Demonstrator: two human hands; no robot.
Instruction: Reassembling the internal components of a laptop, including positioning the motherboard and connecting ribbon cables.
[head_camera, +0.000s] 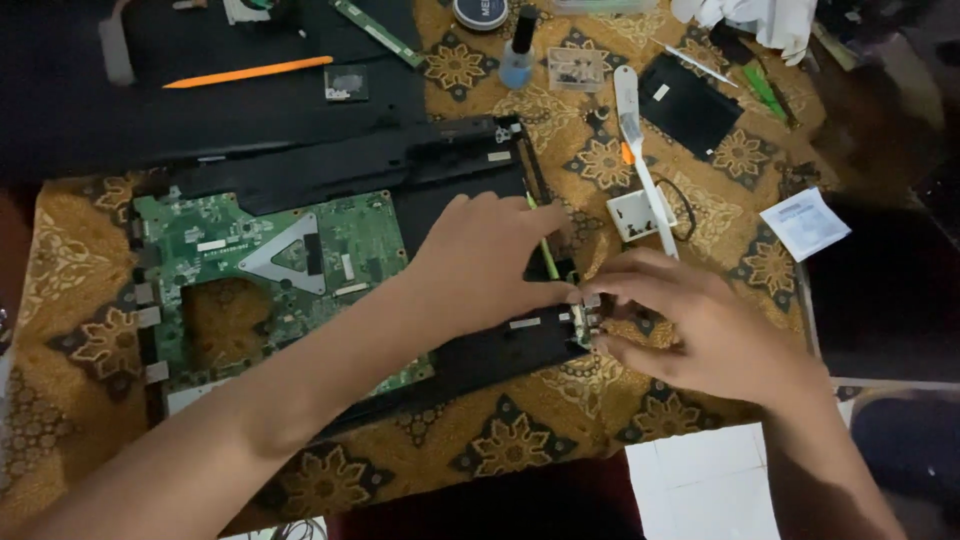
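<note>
A black laptop base frame (440, 170) lies on a patterned cloth with a green circuit board (240, 250) seated in its left part. My left hand (490, 260) rests on the frame's right side, fingers curled near a thin green tool (547, 252). At the frame's lower right corner my right hand (690, 325) pinches a small metal hinge part (583, 318) with thumb and fingertips. Both hands meet at that corner.
A white brush (640, 150) and a small white box (632, 213) lie behind my right hand. Farther back are a black panel (690, 105), a small blue bottle (518, 55), an orange stick (248, 72) and a white paper packet (805, 222). The table edge runs along the right.
</note>
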